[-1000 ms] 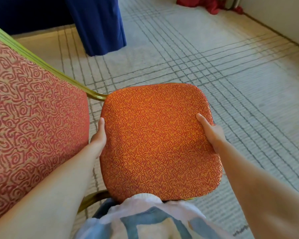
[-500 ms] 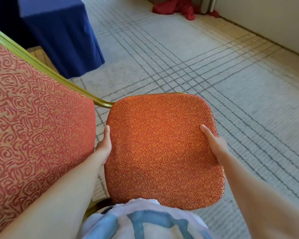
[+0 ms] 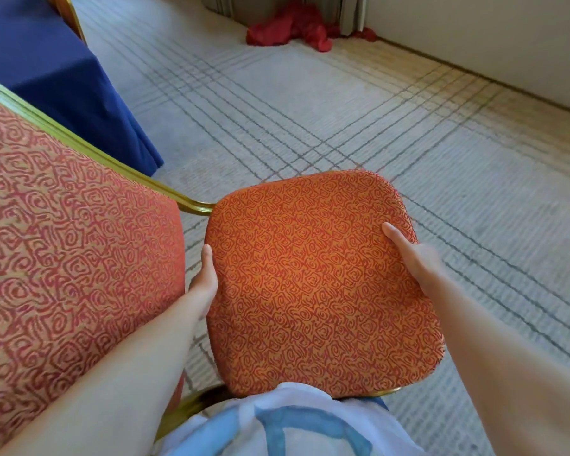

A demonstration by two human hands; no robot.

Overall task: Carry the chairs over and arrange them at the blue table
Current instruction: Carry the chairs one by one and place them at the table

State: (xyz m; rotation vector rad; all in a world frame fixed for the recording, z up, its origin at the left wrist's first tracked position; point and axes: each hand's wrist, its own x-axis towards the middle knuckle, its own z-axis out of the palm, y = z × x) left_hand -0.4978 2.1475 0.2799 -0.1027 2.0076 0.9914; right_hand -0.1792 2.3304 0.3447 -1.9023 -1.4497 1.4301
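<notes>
Fabric in an orange-and-red swirl pattern is covering the chair (image 3: 310, 284), which is sitting right in front of the person's torso, near the corner of the blue-draped bench (image 3: 46, 67). The hands are working apart, one clamping on each side of the seat. The left hand (image 3: 204, 278) is gripping the seat's left edge in the gap beside the backrest (image 3: 63, 241). The right hand (image 3: 408, 255) is gripping the right edge, with its thumb lying on the upholstery. The fingers of both hands are going under the seat and are hidden there.

The white shirt (image 3: 231, 419) is showing a pale blue printed shape. It is cut off by the lower edge and too partial to read as a letter.

The backrest is running out of view at the left, with its gold frame (image 3: 112, 162) showing along the top. The chair's legs are hidden beneath the seat, so I cannot tell whether it is touching the carpet (image 3: 310, 110).

A gold-coloured upright (image 3: 71, 18) is poking up beyond the bench, too cropped to identify. A crumpled red cloth (image 3: 293, 31) is lying by the far wall (image 3: 474, 34), its shape hard to make out.
</notes>
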